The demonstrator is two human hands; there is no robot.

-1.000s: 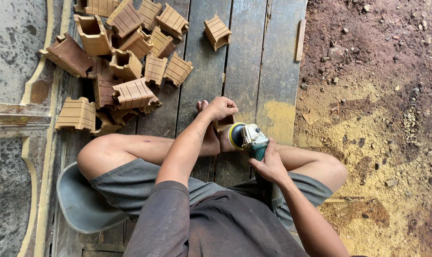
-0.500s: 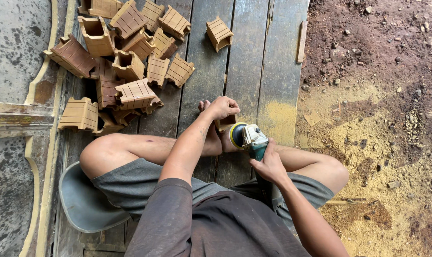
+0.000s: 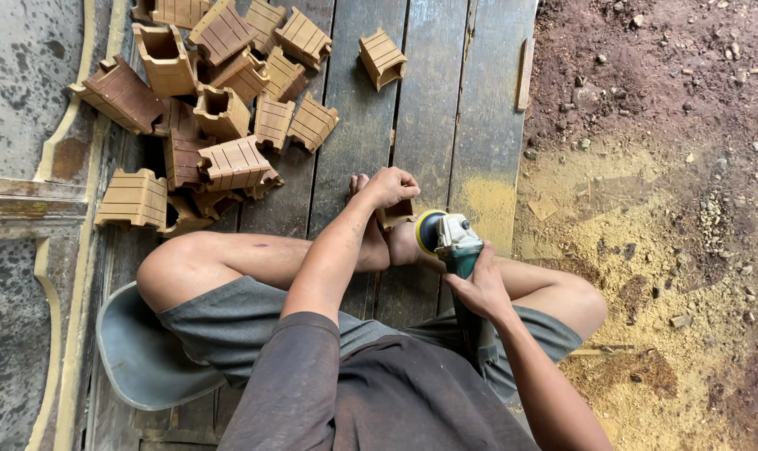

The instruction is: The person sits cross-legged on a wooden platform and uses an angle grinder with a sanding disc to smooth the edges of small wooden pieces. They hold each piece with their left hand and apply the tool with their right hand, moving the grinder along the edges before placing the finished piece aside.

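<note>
A small brown wooden block [image 3: 395,215] sits mostly hidden under the left hand [image 3: 389,186], propped against the person's bare foot [image 3: 371,242] on the plank floor [image 3: 433,125]; only a dark corner of it shows, so its shape is hard to judge. The left hand is curled in a fist over the block, arm reaching straight out across the knee. The right hand [image 3: 482,288] is wrapped tight around the body of a green-grey grinder [image 3: 456,242], whose yellow-edged disc [image 3: 425,230] stands just beside the block, seemingly touching it. The person sits cross-legged on a grey seat [image 3: 132,359]. To the upper left a pile of ribbed wooden pieces [image 3: 220,108] crowds the planks, with one loose piece [image 3: 382,58] apart from it. Bare boards lie open ahead of the hands; on the right the planks end at dirt strewn with sawdust [image 3: 596,217].
</note>
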